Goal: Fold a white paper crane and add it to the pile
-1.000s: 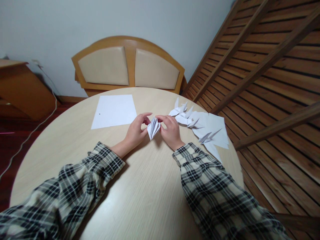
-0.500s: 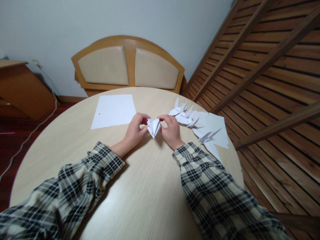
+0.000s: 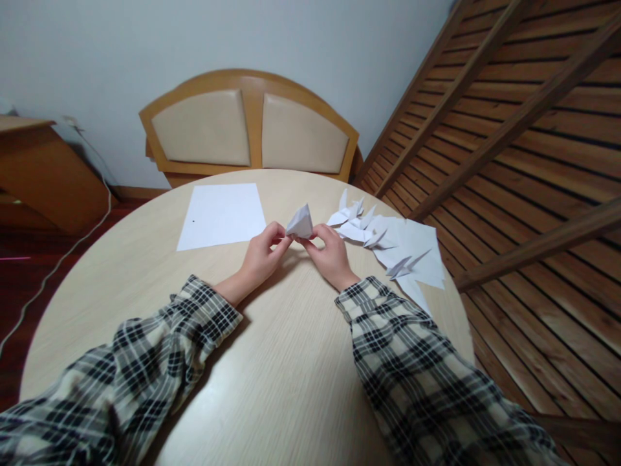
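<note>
Between my two hands is a small piece of folded white paper, its point now tipped up and away from me. My left hand pinches its left lower corner between thumb and fingers. On the other side my right hand grips the right lower corner the same way. The fingertips hide the paper's bottom edge. Just right of my right hand lie several folded white paper cranes, partly overlapping one another.
A flat white sheet with a small black dot lies at the back left of the round wooden table. More white paper lies beneath the cranes. Behind the table stands a padded chair; slatted wood rises at the right.
The folded paper has turned over in my fingers: its point faced toward me before and now points up and away. Both hands stay nearly in place.
</note>
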### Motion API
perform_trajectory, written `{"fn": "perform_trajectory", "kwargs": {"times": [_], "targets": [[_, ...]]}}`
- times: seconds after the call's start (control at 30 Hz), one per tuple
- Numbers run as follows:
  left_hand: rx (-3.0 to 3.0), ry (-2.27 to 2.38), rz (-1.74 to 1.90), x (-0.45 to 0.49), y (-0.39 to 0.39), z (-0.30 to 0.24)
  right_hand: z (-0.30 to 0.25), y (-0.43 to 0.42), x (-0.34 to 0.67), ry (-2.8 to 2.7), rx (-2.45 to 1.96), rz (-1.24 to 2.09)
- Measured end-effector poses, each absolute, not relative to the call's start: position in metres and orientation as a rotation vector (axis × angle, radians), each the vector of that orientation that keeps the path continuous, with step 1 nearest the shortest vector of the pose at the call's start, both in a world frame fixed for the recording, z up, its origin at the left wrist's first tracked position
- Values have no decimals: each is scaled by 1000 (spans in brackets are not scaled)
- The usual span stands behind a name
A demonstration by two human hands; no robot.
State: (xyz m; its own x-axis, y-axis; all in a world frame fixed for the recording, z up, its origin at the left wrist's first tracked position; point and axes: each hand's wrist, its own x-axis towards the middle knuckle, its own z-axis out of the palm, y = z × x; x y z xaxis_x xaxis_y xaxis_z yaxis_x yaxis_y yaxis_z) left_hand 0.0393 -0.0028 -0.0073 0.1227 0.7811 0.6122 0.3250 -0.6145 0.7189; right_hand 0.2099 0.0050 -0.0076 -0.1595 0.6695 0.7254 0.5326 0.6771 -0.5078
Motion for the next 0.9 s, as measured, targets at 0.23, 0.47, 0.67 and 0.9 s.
{"fn": "perform_trajectory", "kwargs": {"times": [0.23,0.47,0.67,0.9], "targets": [[1728,1011,1359,42,-4,-8,-6,1,207,-1804,-941,470],[1525,861,1261,43,-5,-9,-14,5,208,-1669,-885,922],[1390,777,1130,44,-5,-7,-9,1,209,-1609,-827,1211],[1410,774,1022,42,-8,-6,-10,2,208,-1546,-886,1183]]}}
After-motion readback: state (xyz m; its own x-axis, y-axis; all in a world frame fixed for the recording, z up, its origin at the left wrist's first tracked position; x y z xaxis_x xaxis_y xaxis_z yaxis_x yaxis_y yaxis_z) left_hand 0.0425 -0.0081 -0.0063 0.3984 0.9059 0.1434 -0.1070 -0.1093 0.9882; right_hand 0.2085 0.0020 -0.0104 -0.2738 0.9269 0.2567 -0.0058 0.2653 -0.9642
